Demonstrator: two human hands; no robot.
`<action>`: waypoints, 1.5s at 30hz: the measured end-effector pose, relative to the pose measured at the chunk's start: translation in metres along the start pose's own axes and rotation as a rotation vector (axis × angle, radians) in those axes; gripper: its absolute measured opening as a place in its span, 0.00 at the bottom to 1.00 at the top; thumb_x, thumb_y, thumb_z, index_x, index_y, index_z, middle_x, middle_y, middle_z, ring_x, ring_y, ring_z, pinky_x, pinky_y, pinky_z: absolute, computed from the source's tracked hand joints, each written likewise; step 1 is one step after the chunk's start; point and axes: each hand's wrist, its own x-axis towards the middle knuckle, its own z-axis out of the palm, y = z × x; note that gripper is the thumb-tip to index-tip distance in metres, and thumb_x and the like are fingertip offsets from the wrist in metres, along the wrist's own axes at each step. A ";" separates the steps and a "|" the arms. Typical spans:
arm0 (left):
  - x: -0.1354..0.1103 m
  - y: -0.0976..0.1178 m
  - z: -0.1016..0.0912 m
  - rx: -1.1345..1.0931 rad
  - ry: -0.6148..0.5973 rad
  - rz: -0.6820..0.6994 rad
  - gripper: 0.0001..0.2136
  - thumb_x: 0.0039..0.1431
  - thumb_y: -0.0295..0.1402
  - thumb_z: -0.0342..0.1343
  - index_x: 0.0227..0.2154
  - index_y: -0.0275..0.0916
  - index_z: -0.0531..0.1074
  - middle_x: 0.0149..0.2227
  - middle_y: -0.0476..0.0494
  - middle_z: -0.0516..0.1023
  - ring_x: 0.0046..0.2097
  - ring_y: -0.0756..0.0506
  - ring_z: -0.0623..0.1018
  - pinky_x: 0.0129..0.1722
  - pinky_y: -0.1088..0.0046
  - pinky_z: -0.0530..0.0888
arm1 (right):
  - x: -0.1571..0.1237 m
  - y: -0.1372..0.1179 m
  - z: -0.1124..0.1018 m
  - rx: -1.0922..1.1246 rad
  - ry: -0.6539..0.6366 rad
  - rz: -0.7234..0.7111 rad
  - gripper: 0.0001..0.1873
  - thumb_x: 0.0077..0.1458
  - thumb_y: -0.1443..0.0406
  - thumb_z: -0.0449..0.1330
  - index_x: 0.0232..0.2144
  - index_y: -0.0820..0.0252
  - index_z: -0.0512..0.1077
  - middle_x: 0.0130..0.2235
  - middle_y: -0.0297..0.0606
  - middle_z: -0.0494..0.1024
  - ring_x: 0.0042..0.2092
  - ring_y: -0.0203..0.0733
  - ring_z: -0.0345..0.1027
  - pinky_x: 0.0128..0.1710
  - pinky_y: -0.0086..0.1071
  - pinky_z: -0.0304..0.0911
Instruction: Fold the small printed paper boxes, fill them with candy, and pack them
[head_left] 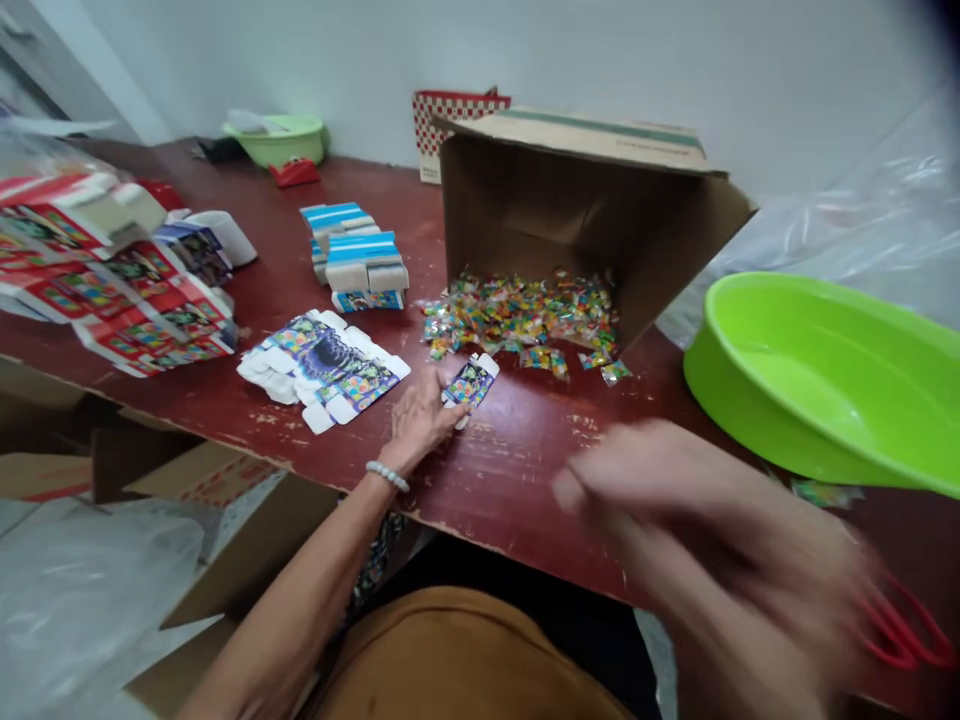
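Note:
My left hand (420, 420) rests on the dark red table (517, 470), its fingers closed on one end of a small printed carton (471, 383). A white bead bracelet is on that wrist. My right hand (697, 510) hovers over the table's near edge and is smeared by motion, so its fingers cannot be read. Just beyond the carton lies a heap of small colourful wrapped sweets (525, 315), spilling from a cardboard box (577, 200) tipped on its side. A stack of flat printed carton blanks (322, 365) lies left of my left hand.
A bright green plastic basin (825, 380) sits at the right. Blue-and-white folded cartons (360, 255) stand behind the blanks. Red printed boxes (112, 280) pile up at the left. A green bowl (277, 140) and a checked bag (450, 125) stand by the wall. Clear plastic sheeting (862, 230) lies far right.

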 end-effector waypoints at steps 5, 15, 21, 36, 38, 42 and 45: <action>-0.035 0.005 -0.005 -0.297 -0.129 -0.017 0.13 0.54 0.40 0.58 0.28 0.43 0.57 0.23 0.54 0.69 0.23 0.49 0.71 0.23 0.75 0.65 | 0.059 0.060 0.042 -0.075 0.285 0.096 0.11 0.60 0.61 0.58 0.42 0.60 0.75 0.41 0.42 0.78 0.36 0.41 0.70 0.37 0.36 0.66; -0.097 -0.011 -0.021 -0.854 -0.459 -0.188 0.14 0.51 0.36 0.65 0.35 0.39 0.67 0.34 0.51 0.74 0.34 0.50 0.76 0.34 0.75 0.72 | 0.062 0.055 0.056 -0.092 -0.165 0.000 0.03 0.54 0.68 0.64 0.29 0.59 0.72 0.30 0.32 0.74 0.32 0.36 0.67 0.33 0.29 0.59; -0.094 -0.004 -0.040 -0.925 -0.885 -0.226 0.18 0.52 0.39 0.65 0.42 0.35 0.71 0.32 0.43 0.78 0.31 0.47 0.78 0.33 0.71 0.72 | 0.046 0.029 0.059 -0.081 -0.304 -0.059 0.04 0.56 0.71 0.60 0.30 0.59 0.70 0.29 0.31 0.74 0.30 0.33 0.64 0.32 0.27 0.57; -0.109 -0.003 -0.027 -0.962 -0.539 -0.268 0.17 0.52 0.43 0.65 0.34 0.34 0.73 0.26 0.45 0.78 0.22 0.47 0.77 0.24 0.72 0.74 | 0.025 0.027 0.084 0.225 -0.104 0.266 0.10 0.54 0.59 0.62 0.37 0.58 0.71 0.28 0.32 0.72 0.26 0.36 0.64 0.27 0.29 0.59; -0.110 -0.006 -0.025 -0.945 -0.504 -0.225 0.15 0.53 0.42 0.64 0.32 0.33 0.73 0.27 0.44 0.78 0.27 0.47 0.78 0.28 0.74 0.74 | 0.023 0.029 0.089 0.294 -0.147 0.286 0.14 0.59 0.55 0.57 0.30 0.59 0.72 0.27 0.34 0.72 0.26 0.37 0.66 0.28 0.30 0.60; -0.113 -0.008 -0.023 -0.949 -0.292 -0.145 0.16 0.54 0.37 0.65 0.43 0.37 0.70 0.40 0.43 0.80 0.40 0.46 0.80 0.38 0.73 0.77 | 0.025 0.034 0.092 0.087 -0.064 0.230 0.16 0.58 0.57 0.57 0.22 0.60 0.71 0.26 0.35 0.74 0.29 0.38 0.66 0.32 0.30 0.60; -0.118 -0.004 -0.021 -1.028 -0.130 -0.173 0.25 0.51 0.35 0.66 0.48 0.42 0.60 0.40 0.45 0.81 0.35 0.46 0.81 0.36 0.68 0.79 | 0.024 0.038 0.096 0.126 -0.066 0.282 0.11 0.58 0.58 0.58 0.36 0.59 0.74 0.29 0.34 0.77 0.31 0.39 0.69 0.32 0.30 0.63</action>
